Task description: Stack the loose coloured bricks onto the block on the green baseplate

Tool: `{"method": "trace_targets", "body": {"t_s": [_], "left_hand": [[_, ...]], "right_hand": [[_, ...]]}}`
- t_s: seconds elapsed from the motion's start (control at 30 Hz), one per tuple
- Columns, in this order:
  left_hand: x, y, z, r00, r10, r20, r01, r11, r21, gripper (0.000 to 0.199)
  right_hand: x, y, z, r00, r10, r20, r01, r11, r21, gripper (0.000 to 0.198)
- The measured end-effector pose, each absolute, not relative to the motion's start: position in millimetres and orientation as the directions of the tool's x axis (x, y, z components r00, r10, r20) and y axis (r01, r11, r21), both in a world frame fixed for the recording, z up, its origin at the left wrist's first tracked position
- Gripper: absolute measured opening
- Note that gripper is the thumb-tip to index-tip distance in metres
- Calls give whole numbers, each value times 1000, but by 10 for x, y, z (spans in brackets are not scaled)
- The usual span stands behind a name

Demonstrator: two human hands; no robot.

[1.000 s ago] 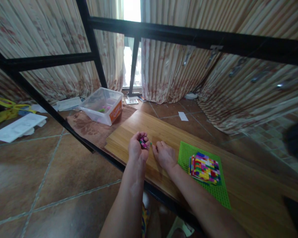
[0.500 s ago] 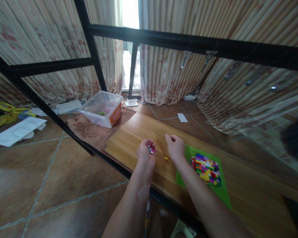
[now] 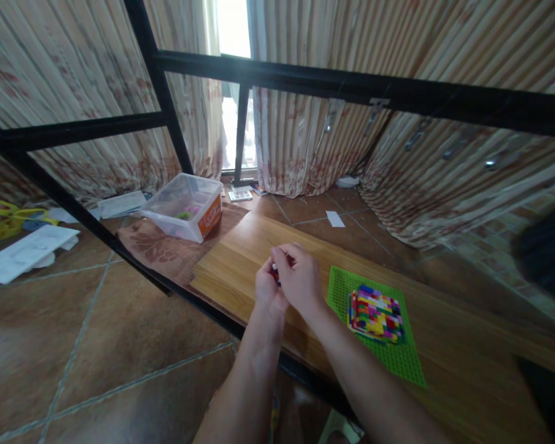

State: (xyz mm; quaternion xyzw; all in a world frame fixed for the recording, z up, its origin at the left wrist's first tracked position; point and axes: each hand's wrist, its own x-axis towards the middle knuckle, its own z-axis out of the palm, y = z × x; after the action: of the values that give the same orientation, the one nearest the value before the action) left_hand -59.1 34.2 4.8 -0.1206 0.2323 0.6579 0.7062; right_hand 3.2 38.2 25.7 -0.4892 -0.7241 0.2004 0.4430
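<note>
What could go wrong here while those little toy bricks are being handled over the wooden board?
1. The left hand and right hand meet around small bricks above the wooden board, near its front edge; a dropped one might bounce onto the tiled floor.
2. The right forearm passes close to the multicoloured brick block on the green baseplate; a careless sweep could nudge it.

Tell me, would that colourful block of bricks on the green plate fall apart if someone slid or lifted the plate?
Probably not. The brick block looks tightly stacked in flat layers, so it likely moves as one stiff piece. It sits low and wide, so tipping seems unlikely. The green baseplate looks thin and lies flat on the wooden board, so it may flex a little when lifted by one edge.
</note>
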Motion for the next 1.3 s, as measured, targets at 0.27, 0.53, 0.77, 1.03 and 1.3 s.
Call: {"method": "trace_targets", "body": {"t_s": [0.27,0.53,0.77,1.03,1.3], "left_hand": [[-1068,248,191,-159,870,-468,-985,-106,138,43],[-1179,207,227,-254,850,-462,-956,-147,254,42],[-1202,264,237,-238,792,-562,-968,-145,205,29],[-1147,282,255,-241,771,-589,-963,-114,245,29],[-521,262,251,-12,847,-531,-966,126,224,31]], "right_hand": [[636,216,-184,-42,958,284,817,197,-542,16],[537,223,-454,-214,967,137,894,251,-370,17],[108,556,-369,-396,913,94,855,404,-324,21],[209,443,-185,-257,948,189,733,319,-601,15],[396,168,427,-197,943,269,387,326,-862,22]]}}
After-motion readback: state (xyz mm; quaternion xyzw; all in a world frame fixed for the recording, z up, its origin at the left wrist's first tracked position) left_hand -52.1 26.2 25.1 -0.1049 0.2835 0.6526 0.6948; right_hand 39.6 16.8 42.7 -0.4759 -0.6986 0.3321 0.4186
